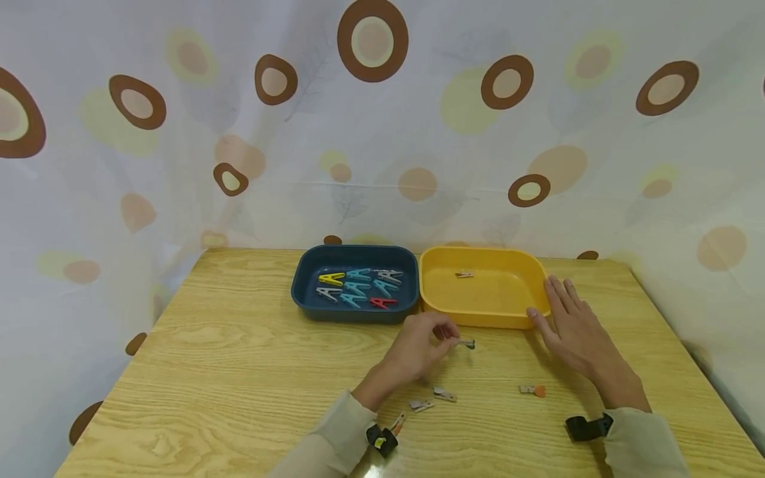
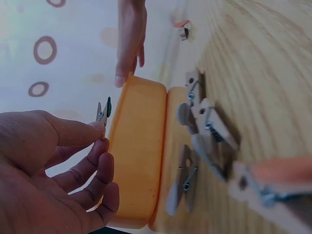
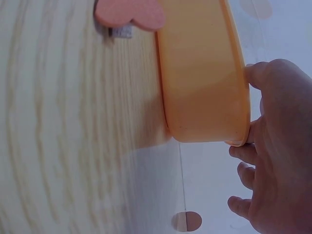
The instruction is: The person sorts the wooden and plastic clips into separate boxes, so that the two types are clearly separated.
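Between thumb and fingertips, my left hand [image 1: 418,346] pinches a small wooden clip [image 1: 466,344] with a green part, held just in front of the yellow tray [image 1: 478,320]. The left wrist view shows the same clip [image 2: 103,114] upright at the fingertips of the left hand [image 2: 53,170]. My right hand [image 1: 576,332] rests on the tray's right end, fingers extended along the outside and thumb at the rim; in the right wrist view the hand [image 3: 282,141] touches the tray edge [image 3: 240,73]. One wooden clip [image 1: 464,274] lies inside the yellow tray.
A dark blue tray [image 1: 355,316] with several coloured clips touches the yellow tray's left side. On the table [image 1: 239,385], wooden clips [image 1: 445,394] lie near my left wrist, and a clip with an orange heart [image 1: 540,392] lies between the arms. A patterned cloth [image 1: 382,133] hangs behind.
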Tool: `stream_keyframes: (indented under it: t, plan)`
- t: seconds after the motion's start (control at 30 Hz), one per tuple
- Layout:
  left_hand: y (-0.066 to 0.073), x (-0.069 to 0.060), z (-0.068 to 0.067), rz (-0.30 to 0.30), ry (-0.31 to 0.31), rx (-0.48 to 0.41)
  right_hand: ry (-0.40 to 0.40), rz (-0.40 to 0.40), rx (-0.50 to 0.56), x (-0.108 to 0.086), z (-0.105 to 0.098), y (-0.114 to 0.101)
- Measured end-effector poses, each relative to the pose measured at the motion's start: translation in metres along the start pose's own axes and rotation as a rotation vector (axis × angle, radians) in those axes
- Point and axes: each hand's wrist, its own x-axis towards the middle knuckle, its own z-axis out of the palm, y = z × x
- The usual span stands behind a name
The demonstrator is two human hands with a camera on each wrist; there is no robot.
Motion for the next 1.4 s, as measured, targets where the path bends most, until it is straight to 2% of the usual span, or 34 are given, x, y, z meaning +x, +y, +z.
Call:
stream_keyframes:
  t: [0.23,0.47,0.63,0.97,1.13,1.27,1.4]
  plan:
    - [0.008,0.008,-0.005,0.048,0.054,-0.037,0.003,0.011,0.008,-0.002,-0.001,0.002]
    - [0.013,0.016,-0.010,0.039,0.094,-0.103,-0.003,0.007,0.019,0.000,0.000,-0.001]
    - [0.012,0.028,-0.013,0.037,0.114,-0.097,0.000,0.007,0.008,0.001,-0.001,-0.003]
    - [0.014,0.053,-0.016,-0.007,0.123,-0.074,-0.008,0.021,0.004,-0.001,-0.001,-0.001]
    - [0.016,0.067,-0.011,-0.032,0.149,-0.084,-0.002,0.019,0.006,0.000,-0.002,-0.001]
    - [0.017,0.078,-0.008,-0.072,0.136,-0.113,-0.001,0.021,0.011,0.000,-0.002,0.000]
    - [0.016,0.086,-0.004,-0.084,0.128,-0.115,0.001,0.019,0.009,0.000,0.000,-0.001]
